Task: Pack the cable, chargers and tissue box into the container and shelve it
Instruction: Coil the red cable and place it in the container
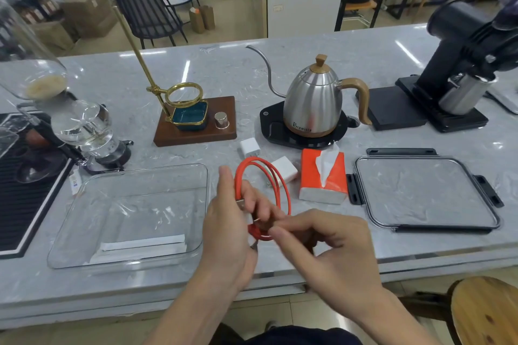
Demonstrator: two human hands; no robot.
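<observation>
An orange cable (281, 185) is coiled into loops and held above the counter's front edge. My left hand (229, 221) grips the loops at their lower end. My right hand (322, 241) pinches the cable's end beside it. Two white chargers (249, 147) (285, 168) lie on the counter just behind the cable. An orange tissue box (322, 176) with a white tissue sticking out lies to their right. The clear plastic container (84, 196) stands open to the left of my hands, with a white paper strip (140, 246) inside. Its clear lid (426, 193) with black clips lies flat to the right.
A steel gooseneck kettle (316, 101) on a black base stands behind the tissue box. A wooden pour-over stand (196, 123) with a brass ring sits behind the container. A glass siphon brewer (89, 131) and black mat are at left, a black grinder (462, 64) at right, a wooden stool (485, 311) below.
</observation>
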